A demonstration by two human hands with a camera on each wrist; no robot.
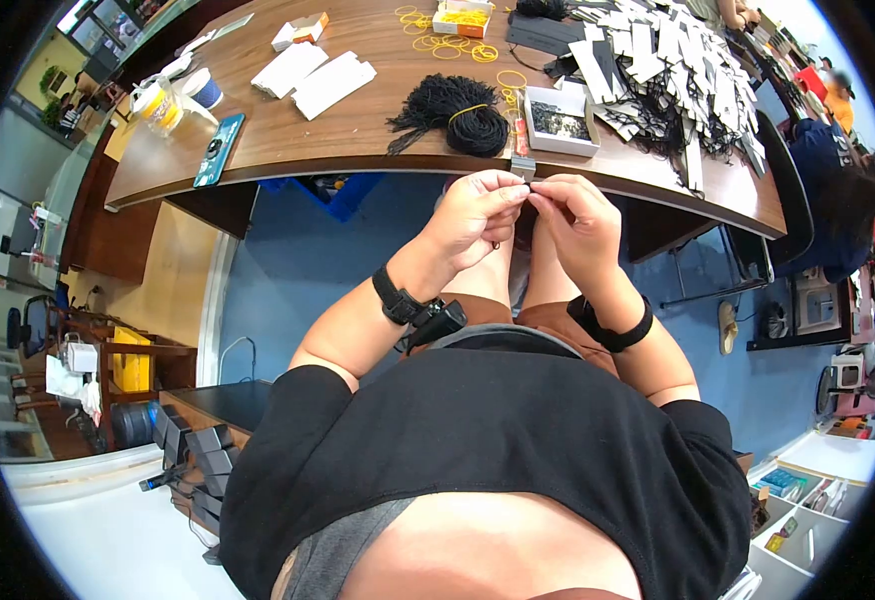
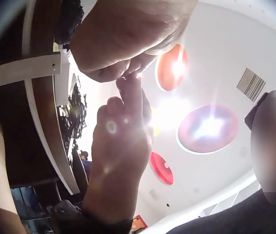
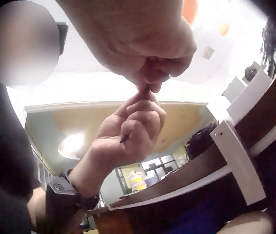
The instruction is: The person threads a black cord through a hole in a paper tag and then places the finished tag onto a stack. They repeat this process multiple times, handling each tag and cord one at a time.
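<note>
In front of the table edge, my left hand [image 1: 475, 215] and right hand [image 1: 583, 222] meet fingertip to fingertip. Between them they pinch a thin black cord [image 1: 530, 188], mostly hidden by the fingers. A dark end [image 3: 124, 139] pokes out below the left hand's curled fingers in the right wrist view. Just beyond the hands, a pale tag [image 3: 238, 163] with small holes juts over the table edge. Behind it lie a bundle of black cords [image 1: 478, 130] bound with a yellow rubber band, and a white open box [image 1: 564, 146] holding small dark pieces.
A large heap of white tags with black cords [image 1: 658, 75] covers the table's right side. Yellow rubber bands [image 1: 438, 46] lie at the back around a small box. Two white stacks [image 1: 333, 85], a phone [image 1: 219, 150] and cups [image 1: 203, 90] are on the left.
</note>
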